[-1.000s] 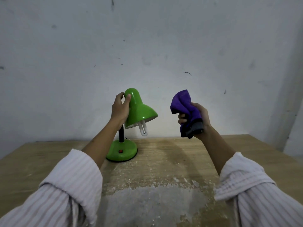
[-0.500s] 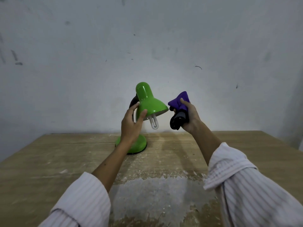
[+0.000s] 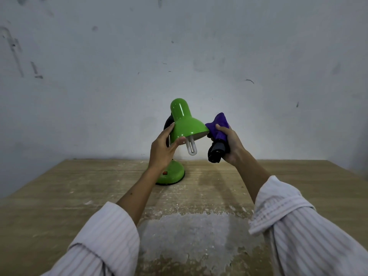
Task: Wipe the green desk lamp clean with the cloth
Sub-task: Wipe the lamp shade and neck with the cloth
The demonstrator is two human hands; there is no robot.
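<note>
A pale, scuffed plaster wall (image 3: 99, 76) fills the upper half, with dark smears toward ten o'clock. Below it lies the worn wooden surface (image 3: 59, 196), its grain rough and a grey, flaky patch where the finish has peeled at six o'clock. The left hand (image 3: 162, 149), coming out of a rolled, pale striped sleeve (image 3: 99, 242), grips the lower left rim of the glossy green metal desk lamp (image 3: 183, 124), thumb under the rim and fingers behind the bell-shaped shade. The lamp stands near the centre of the surface toward the wall; its round green base (image 3: 172, 174) carries a small red switch, and its dark neck is mostly hidden behind the hand and shade. A white looped tube bulb (image 3: 191, 148) hangs out of the shade. At three o'clock of the shade, the right hand (image 3: 231, 144) is closed around a bunched purple cloth (image 3: 219, 126) with a dark grey part below; the cloth's purple tip touches the shade's right edge. Both sleeves are cut off at the bottom edge.
</note>
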